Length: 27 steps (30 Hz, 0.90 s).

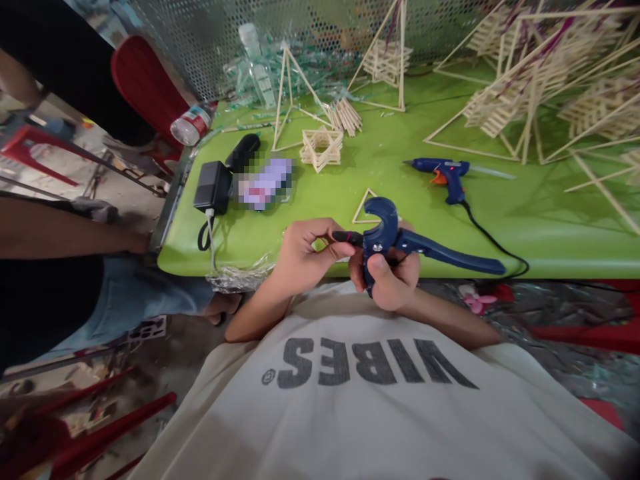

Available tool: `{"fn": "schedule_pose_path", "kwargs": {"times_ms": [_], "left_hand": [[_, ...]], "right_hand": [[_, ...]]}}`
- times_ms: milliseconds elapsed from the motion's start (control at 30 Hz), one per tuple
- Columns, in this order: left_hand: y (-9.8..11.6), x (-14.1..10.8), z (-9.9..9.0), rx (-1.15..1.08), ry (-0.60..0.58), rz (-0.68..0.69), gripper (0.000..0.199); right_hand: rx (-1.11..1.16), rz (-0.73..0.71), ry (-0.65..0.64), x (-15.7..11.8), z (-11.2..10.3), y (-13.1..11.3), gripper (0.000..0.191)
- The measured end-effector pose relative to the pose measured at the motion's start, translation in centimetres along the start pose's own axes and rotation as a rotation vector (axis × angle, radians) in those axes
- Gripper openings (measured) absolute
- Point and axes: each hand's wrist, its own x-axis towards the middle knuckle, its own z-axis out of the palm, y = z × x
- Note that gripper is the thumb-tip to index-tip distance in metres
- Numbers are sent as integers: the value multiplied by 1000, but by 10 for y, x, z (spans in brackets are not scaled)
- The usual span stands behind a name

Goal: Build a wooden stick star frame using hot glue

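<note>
My right hand [395, 283] is closed round the handle of a dark blue pipe cutter [381, 223], whose hooked jaw points up and whose other handle sticks out to the right. Between thumb and fingers, my left hand [310, 257] pinches a black pen-like stick with a pink band [347, 237]. The stick's right end meets the cutter's near side; whether it lies between the jaws is hidden. Just beyond the cutter, a small triangle of thin wooden sticks [356, 212] lies on the green table [320, 197], partly covered by the tool.
A blue glue gun [443, 170] lies at the right, its cord running to the table's front edge. Stick frames [530, 100] crowd the back right. A small stick star [323, 150], a black adapter [211, 187] and a bottle [191, 125] are farther left. Another person's arm [70, 230] is at far left.
</note>
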Motion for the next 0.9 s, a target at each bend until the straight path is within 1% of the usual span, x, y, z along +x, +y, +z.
{"fn": "schedule_pose_path", "kwargs": {"times_ms": [67,100,133,200,233,300,333,367,433,500,600,700,767,833,900], "left_hand": [[0,0,-4,68,5,43,49],[-1,0,-4,59,-19,59,48],[-2,-1,-5,23,-53,63,48],[-7,-3,-4,-109,-112,44,46],[-10,-4,-4,-180,-120,32,43],[-17,-4,-5,-284,-67,44,38],[-20,-3,-6,-304,-19,72,36],[-22,-1,-8,-301,35,108,35],[-22,7,-11,-266,147,167,38],[-16,17,-15,-226,220,199,46],[4,33,-19,-130,261,260,53],[26,50,-20,14,281,373,50],[38,60,-21,109,298,450,48],[43,70,-22,188,342,509,48],[44,77,-21,221,398,590,51]], "right_hand": [[0,-68,-40,4,-2,-5,53],[2,-113,-43,8,-4,-10,50],[10,-163,-8,12,-8,-16,47],[45,-271,142,22,-21,-33,45],[74,-353,274,27,-28,-42,45],[77,-464,396,33,-40,-60,41],[47,-500,432,35,-45,-66,37],[13,-510,440,36,-48,-70,33],[-48,-461,443,35,-48,-70,34],[-70,-399,420,36,-42,-61,42],[-85,-359,327,48,-27,-43,50],[-54,-321,261,68,-7,-31,50],[2,-288,231,82,7,-26,53],[73,-261,182,92,22,-23,62],[145,-256,122,98,36,-22,67]]}}
